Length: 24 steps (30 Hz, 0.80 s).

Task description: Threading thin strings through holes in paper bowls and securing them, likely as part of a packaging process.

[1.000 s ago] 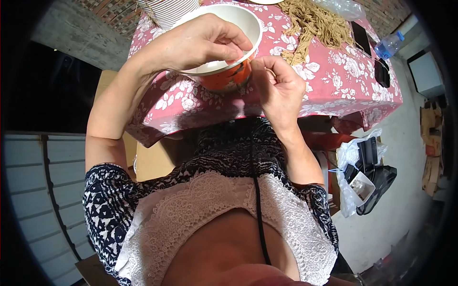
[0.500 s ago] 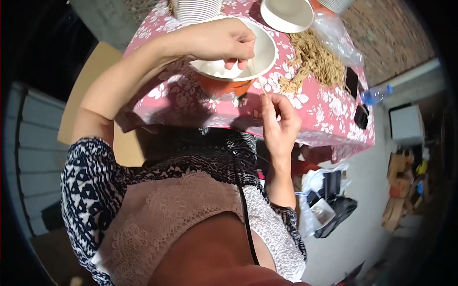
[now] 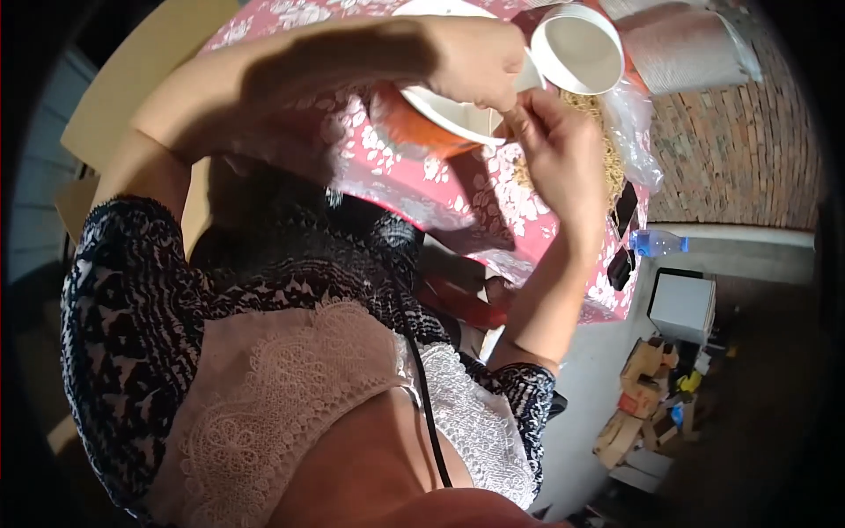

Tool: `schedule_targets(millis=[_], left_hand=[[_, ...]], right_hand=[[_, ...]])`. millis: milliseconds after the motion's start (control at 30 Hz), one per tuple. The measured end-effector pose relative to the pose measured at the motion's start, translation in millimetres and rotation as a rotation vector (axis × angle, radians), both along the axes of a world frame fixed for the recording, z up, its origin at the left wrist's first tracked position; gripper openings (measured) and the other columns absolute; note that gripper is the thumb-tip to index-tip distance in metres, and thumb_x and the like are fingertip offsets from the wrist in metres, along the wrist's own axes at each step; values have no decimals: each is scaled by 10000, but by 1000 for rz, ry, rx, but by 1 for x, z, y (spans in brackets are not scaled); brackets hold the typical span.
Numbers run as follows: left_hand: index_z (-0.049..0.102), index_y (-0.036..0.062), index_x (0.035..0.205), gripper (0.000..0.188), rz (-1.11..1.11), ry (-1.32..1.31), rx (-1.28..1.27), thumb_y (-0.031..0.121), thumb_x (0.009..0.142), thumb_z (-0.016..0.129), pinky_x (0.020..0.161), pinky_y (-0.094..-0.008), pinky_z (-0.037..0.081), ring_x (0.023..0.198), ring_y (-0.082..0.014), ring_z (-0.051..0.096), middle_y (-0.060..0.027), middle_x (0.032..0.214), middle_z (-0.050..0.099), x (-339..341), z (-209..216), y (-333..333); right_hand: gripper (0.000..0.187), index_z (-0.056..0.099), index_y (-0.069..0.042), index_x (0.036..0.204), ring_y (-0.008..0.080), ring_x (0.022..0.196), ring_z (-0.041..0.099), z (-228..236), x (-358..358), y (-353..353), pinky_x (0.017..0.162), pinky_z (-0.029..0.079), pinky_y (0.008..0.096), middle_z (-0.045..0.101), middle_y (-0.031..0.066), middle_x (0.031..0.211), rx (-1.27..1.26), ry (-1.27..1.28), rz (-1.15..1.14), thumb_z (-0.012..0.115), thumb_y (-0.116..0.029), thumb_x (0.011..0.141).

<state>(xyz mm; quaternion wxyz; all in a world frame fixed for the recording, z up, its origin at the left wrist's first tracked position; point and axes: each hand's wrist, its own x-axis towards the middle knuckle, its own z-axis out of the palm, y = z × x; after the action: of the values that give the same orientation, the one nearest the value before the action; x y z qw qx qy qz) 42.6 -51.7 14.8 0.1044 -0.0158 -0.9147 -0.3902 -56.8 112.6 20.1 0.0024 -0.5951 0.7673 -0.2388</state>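
My left hand (image 3: 480, 63) reaches across the top of a paper bucket (image 3: 418, 128), white inside and orange outside. Its fingers are closed. My right hand (image 3: 570, 154), also closed in a pinch, meets the left fingertips at the bucket's right rim. A thin pale string ran between the two hands in the earlier head view; now the fingers mostly cover it. The bucket tilts slightly on the flowered pink tablecloth (image 3: 378, 150). Partly behind my right hand lies a heap of tan cord-like strands (image 3: 609, 128).
An open white tub (image 3: 578, 51) stands beyond the heap, beside a wrapped stack of pale containers (image 3: 691, 53). Clear plastic (image 3: 641, 141) lies at the table's right side, near dark phone-like objects (image 3: 621, 268). A bottle (image 3: 658, 243) and cardboard boxes (image 3: 642, 396) are farther right.
My right hand has moved up and inward to meet the left at the bucket's rim. The left has shifted right. The whole view has turned and shifted, and the bucket now leans more.
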Motion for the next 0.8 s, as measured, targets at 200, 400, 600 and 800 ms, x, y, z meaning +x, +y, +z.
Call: schedule_targets(millis=[200,400,600,800], left_hand=[[551,-1,650,200,63,-82,44,144,758,638,491,-322,379,518,-126,475,-54,553,502,-6,-29,-3],[629,-26,688,171,-35,-94,325,138,735,621,504,-338,410,531,-156,522,-76,582,571,-26,-18,-2],[606,-24,743,173,-296,-66,616,98,850,546,527,-193,447,548,-77,549,-165,828,697,-10,-5,-2],[659,-55,880,125,-188,-171,675,69,870,676,569,-190,462,608,-69,575,-68,758,670,-14,-5,13]], right_hand=[[119,679,23,889,192,586,657,9,-12,-14,596,499,328,661,135,647,105,-218,79,644,-90,891],[60,650,2,868,197,611,559,-11,8,23,576,458,325,581,117,789,-300,-8,-135,685,-46,858],[47,622,26,857,235,670,592,-32,32,57,624,471,333,601,130,774,-377,-241,-143,649,-13,864],[96,642,34,892,56,668,531,-26,28,80,610,446,224,589,-6,737,-300,-447,-108,630,-51,936]])
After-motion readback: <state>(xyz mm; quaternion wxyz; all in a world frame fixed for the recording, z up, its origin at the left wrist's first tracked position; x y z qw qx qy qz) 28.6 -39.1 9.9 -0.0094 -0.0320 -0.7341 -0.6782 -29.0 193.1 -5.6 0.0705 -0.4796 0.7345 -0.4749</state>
